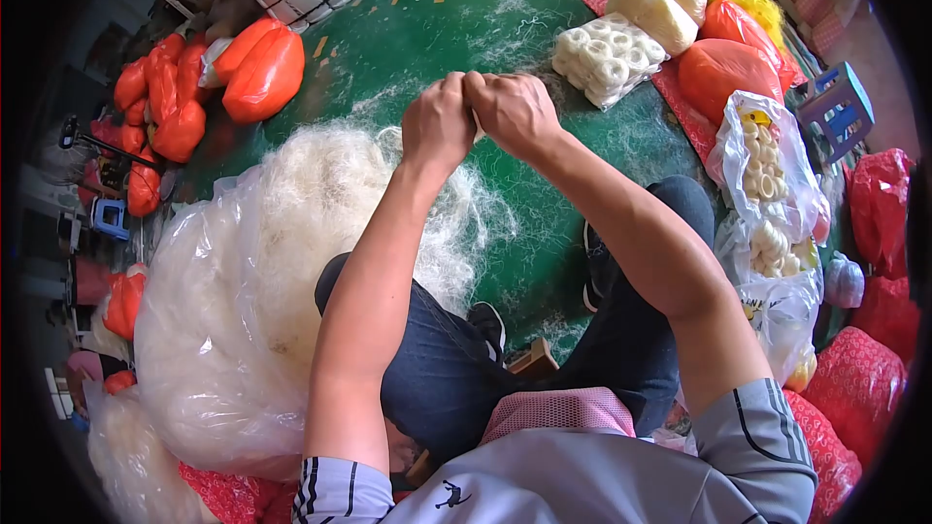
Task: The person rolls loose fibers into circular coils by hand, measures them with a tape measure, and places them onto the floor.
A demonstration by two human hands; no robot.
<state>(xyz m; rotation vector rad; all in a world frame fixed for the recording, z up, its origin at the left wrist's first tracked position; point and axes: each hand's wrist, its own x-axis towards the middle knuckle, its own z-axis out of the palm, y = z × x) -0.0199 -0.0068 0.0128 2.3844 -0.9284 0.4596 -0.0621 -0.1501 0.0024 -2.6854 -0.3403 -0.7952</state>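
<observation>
My left hand (439, 119) and my right hand (512, 109) are closed into fists, pressed together at the knuckles in front of me. A small bit of pale fibre (478, 128) shows between them; most of what they grip is hidden by the fingers. Left of my left hand spreads a big heap of loose cream-coloured fibre (325, 194), partly inside a clear plastic bag (194, 320). Wisps from it trail across the floor below my hands.
Green floor (417, 34) with scattered fibre lies ahead. Orange bags (262, 73) stand at the left. On the right are a pack of white coiled rings (607, 58), an open bag of coils (764, 160), red bags (859, 378) and a stool (837, 112).
</observation>
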